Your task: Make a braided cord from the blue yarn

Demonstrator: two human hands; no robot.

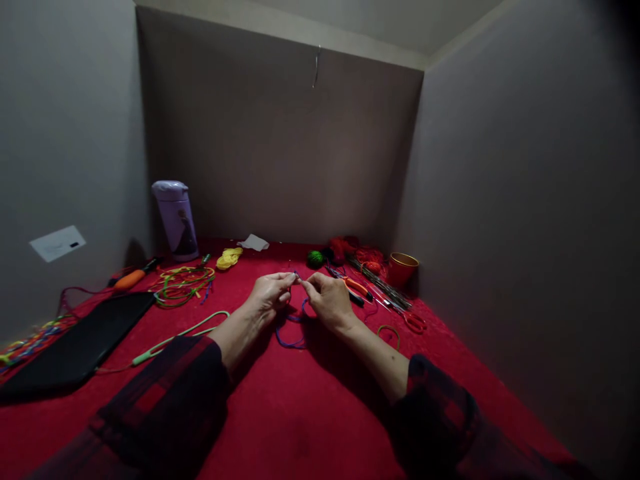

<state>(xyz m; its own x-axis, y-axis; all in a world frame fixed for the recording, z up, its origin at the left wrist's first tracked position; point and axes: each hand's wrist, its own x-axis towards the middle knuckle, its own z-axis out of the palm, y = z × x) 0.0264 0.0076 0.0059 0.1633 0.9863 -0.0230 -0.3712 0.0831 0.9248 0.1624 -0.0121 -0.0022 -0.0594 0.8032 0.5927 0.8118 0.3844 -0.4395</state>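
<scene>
Over the middle of the red cloth, my left hand (271, 292) and my right hand (328, 300) meet at the fingertips. Both are pinched shut on a thin blue-purple cord (290, 345). Its upper part passes between the fingertips, and the rest hangs in loops down to the cloth below. Exactly how the cord is crossed or knotted at the fingertips is too small to make out. Closest to my left forearm lies a pale green cord loop (185, 332). A small olive-brown cord ring (389, 331) rests by my right forearm.
Left: a black flat tray (85, 347), orange-handled tool (129, 279), coiled green-yellow cords (183, 287) and a purple flask (176, 220). Yellow yarn (229, 259) lies farther back. Right: orange-handled pliers (357, 288), red scissors (414, 323), red yarn (369, 257) and a red cup (403, 268). Walls enclose three sides.
</scene>
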